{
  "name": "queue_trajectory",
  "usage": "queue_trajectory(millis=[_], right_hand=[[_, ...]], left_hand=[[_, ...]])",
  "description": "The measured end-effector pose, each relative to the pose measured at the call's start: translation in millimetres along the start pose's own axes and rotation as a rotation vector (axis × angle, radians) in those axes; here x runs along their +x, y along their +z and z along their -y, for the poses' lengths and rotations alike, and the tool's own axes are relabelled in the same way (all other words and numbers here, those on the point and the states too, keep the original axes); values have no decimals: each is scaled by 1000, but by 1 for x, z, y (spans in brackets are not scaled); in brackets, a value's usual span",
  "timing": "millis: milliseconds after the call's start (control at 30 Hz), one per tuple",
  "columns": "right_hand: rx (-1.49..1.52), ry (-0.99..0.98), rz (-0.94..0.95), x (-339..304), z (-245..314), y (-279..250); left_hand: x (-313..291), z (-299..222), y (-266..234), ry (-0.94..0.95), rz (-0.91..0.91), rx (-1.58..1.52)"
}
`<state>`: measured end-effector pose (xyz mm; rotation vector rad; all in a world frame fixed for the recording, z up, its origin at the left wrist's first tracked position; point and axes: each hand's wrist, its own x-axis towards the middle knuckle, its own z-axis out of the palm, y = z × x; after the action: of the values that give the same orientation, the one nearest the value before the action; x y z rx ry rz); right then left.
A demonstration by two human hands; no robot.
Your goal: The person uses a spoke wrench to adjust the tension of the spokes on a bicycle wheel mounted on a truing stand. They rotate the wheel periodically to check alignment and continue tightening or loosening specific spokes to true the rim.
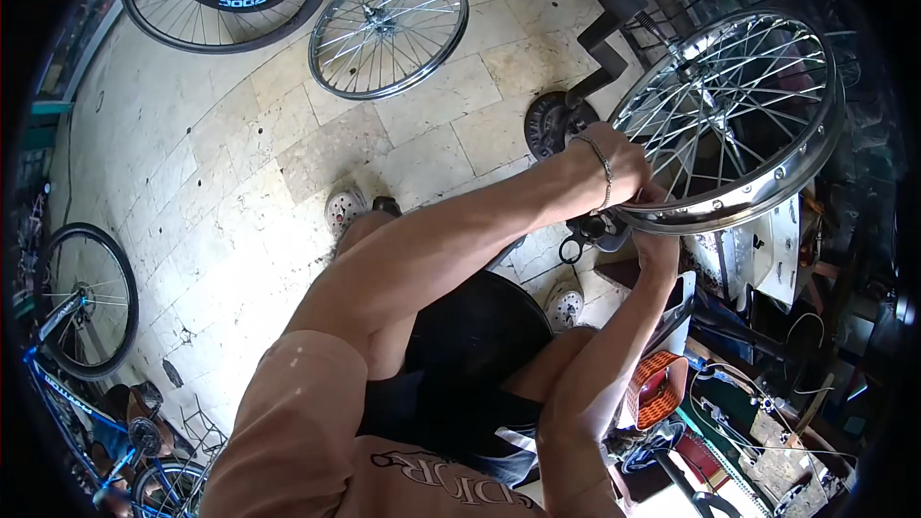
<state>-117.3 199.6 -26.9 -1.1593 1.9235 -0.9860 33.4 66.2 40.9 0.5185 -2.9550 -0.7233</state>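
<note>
A shiny spoked bicycle wheel (758,194) without a tyre is mounted at the upper right on a dark metal stand (604,58). My left hand (619,168), with a chain bracelet at its wrist, is closed at the near left part of the rim, beside the spokes. Just below it, my right hand (658,242) reaches up to the same stretch of rim with its fingers bent in. The fingertips of both hands are mostly hidden, so anything small between them does not show.
Another bare spoked wheel (389,34) lies on the tiled floor (230,201). Bicycles with tyred wheels stand at the upper left and lower left. An orange basket (657,388) and a cluttered bench (787,470) are close on my right. The stand's round base (554,125) rests ahead.
</note>
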Motion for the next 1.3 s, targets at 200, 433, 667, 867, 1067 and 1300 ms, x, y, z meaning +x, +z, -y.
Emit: queue_trajectory(millis=[200,433,667,867,1067,1300], right_hand=[[383,-8,-41,-2,19,19],[310,111,-69,-5,31,4],[388,132,11,-2,34,16],[153,-8,-39,4,-20,1],[320,-28,8,-3,21,9],[427,63,34,-2,32,10]], left_hand=[[12,43,-2,31,2,-109],[31,67,20,94,163,-554],[24,74,30,6,220,-651],[7,4,-5,24,112,49],[12,37,-11,33,145,-164],[24,76,25,106,167,-684]])
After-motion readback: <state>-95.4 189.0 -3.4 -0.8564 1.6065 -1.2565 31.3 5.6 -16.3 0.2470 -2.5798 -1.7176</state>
